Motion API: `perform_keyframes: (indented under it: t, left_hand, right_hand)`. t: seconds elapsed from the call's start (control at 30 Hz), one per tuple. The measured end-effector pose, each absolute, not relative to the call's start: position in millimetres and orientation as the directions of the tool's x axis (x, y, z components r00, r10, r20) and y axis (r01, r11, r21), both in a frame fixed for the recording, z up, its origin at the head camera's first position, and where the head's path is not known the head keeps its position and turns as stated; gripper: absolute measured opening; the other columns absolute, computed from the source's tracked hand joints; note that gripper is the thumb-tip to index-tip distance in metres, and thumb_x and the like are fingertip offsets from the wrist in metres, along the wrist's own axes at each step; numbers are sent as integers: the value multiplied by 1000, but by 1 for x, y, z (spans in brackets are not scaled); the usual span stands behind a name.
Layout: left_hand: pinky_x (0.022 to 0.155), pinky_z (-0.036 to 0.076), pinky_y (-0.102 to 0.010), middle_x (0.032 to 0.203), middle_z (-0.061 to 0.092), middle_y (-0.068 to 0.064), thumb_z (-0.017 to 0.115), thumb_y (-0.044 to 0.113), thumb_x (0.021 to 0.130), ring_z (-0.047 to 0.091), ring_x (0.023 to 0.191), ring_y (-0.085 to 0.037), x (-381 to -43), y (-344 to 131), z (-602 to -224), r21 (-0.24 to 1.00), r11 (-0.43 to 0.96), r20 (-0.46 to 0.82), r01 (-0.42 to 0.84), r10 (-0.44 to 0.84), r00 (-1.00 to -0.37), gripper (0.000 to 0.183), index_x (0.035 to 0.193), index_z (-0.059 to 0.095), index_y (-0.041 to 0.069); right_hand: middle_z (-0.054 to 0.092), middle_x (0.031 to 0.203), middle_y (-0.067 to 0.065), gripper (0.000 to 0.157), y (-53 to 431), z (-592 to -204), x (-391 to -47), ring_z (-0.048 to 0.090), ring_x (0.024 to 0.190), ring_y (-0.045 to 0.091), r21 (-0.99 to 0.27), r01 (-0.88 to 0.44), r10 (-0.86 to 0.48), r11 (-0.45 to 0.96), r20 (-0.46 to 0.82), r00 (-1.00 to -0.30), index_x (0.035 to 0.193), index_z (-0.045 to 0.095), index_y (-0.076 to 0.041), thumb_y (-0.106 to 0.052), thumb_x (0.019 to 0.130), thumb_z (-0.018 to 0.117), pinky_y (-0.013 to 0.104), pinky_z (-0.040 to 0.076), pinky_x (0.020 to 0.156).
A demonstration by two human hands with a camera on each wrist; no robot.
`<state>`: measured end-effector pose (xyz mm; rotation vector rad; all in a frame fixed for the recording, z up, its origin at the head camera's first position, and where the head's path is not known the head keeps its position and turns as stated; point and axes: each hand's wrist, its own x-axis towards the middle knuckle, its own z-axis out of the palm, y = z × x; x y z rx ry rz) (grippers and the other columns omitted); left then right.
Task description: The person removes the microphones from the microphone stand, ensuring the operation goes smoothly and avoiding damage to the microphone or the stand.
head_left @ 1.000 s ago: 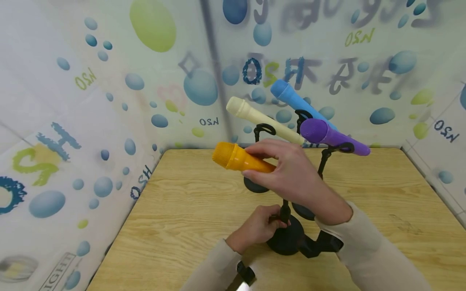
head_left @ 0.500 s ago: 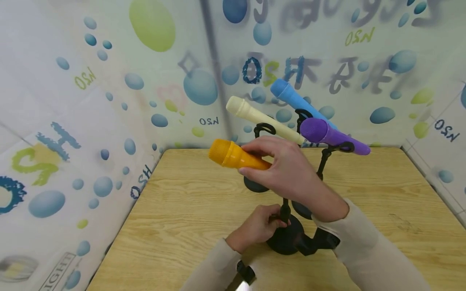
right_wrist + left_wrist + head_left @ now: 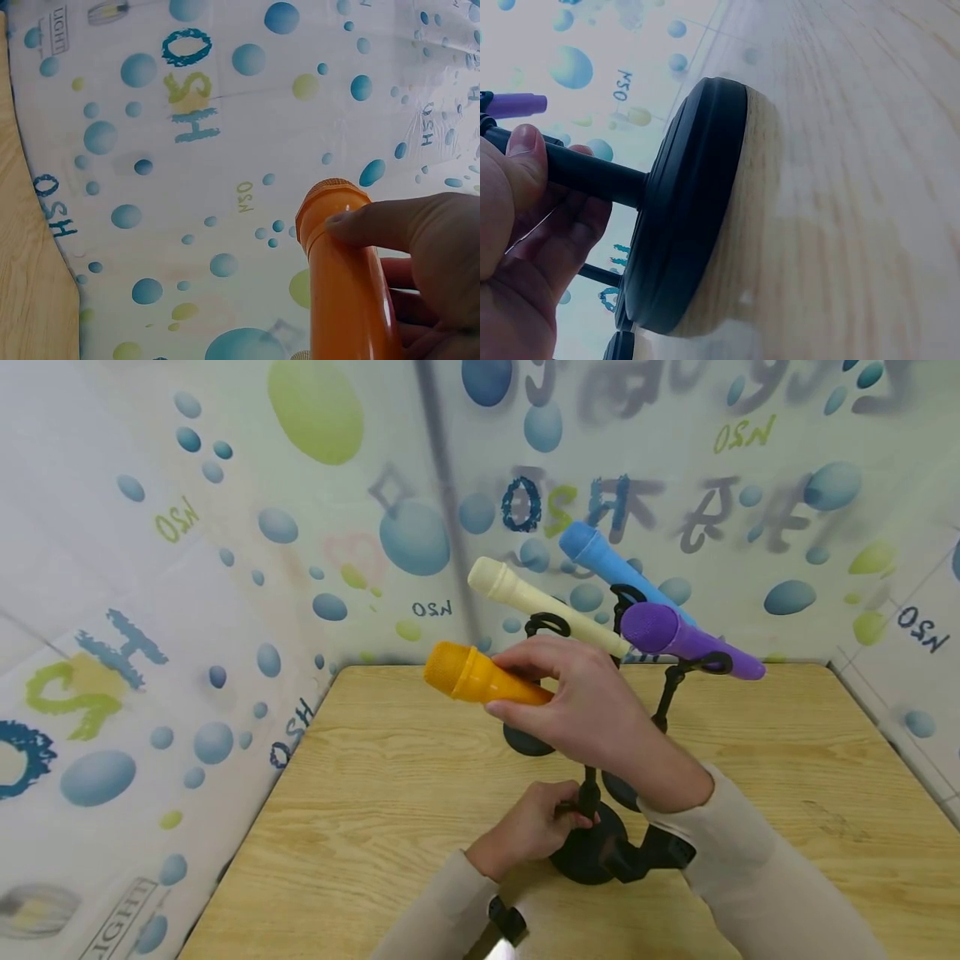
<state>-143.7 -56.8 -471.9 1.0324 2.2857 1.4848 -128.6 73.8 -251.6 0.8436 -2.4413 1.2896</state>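
An orange microphone [image 3: 480,675] slants across the middle of the head view, its mesh head up and to the left. My right hand [image 3: 592,710] grips its body from above, and in the right wrist view the thumb lies along the orange microphone [image 3: 345,277] just below the head. Below it, my left hand [image 3: 528,828] pinches the lower post of a black microphone stand [image 3: 588,847]. The left wrist view shows thumb and fingers round that black post [image 3: 592,174], with the round base [image 3: 694,202] on the wood. The top of this stand is hidden behind my right hand.
Behind my right hand, a cream microphone [image 3: 517,593], a blue microphone [image 3: 607,558] and a purple microphone [image 3: 675,635] rest tilted in black stands. The wooden table [image 3: 360,793] meets a patterned wall covering [image 3: 405,460] at its back and left edges.
My right hand has shifted slightly left and up with the orange microphone. My left hand and the stand it holds stay in place.
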Motion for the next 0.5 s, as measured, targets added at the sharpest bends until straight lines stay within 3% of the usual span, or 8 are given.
perform_keyframes:
  t: [0.5]
  left_hand:
    - [87,62,-18,106,81,-16,67,-10,101,72,94,3,-144,-57,-472,870,234,181,435,668,-722,13,105,73,0]
  right_hand:
    - [79,114,4,36,66,-245,-134,73,98,17,-633,-633,-404,445,489,-773,124,79,-8,-17,90,90,38,65,88]
